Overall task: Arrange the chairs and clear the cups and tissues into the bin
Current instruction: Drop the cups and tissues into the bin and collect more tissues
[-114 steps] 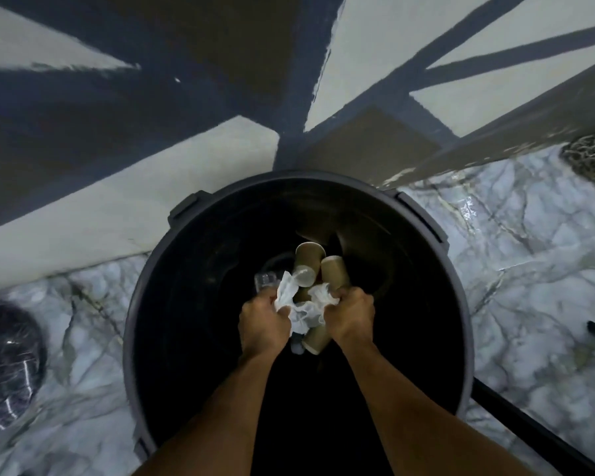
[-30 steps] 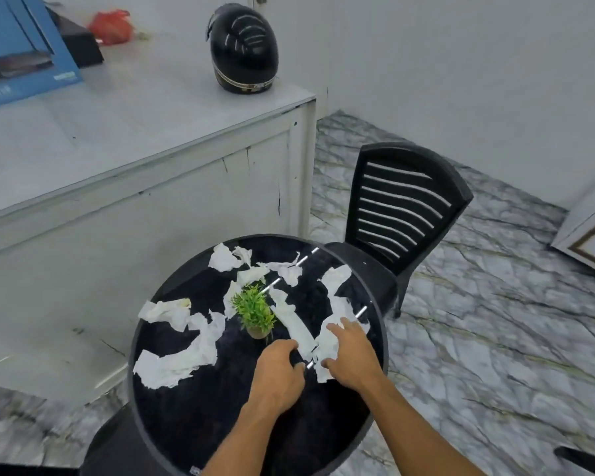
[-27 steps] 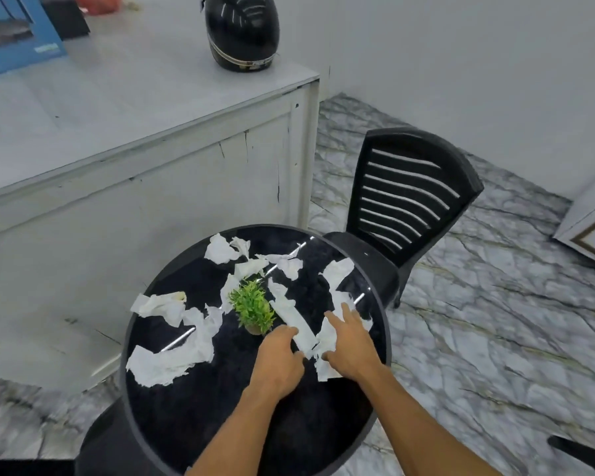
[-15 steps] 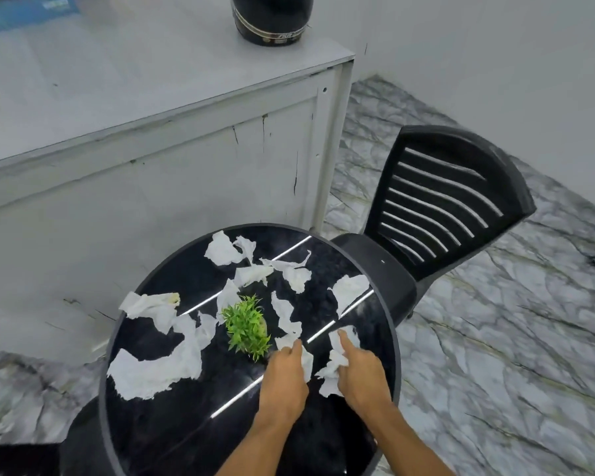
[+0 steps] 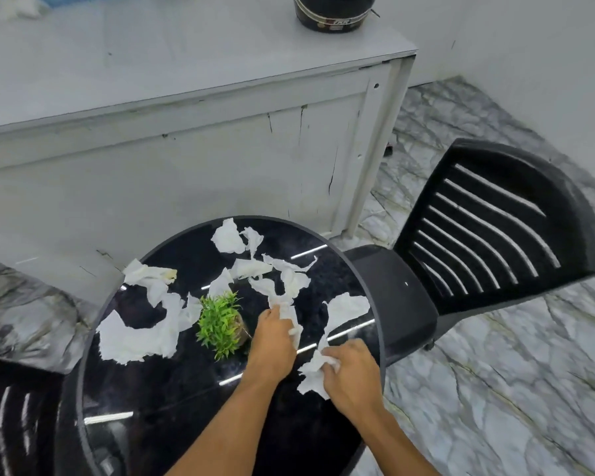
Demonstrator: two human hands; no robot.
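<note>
We pinch a tissue strip (image 5: 285,309) in our left hand (image 5: 272,341) and, it seems, bunch a crumpled tissue (image 5: 311,374) in our right hand (image 5: 352,372) near the right rim of the black table (image 5: 172,400), both scraps more gathered than half a second ago, with loose tissues (image 5: 134,338) around the green plant (image 5: 220,322) and a chair (image 5: 402,304) beside.

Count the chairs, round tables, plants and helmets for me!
Chairs: 2, the right chair and the lower-left chair
Round table: 1
Plant: 1
Helmet: 1
Total: 5
</note>
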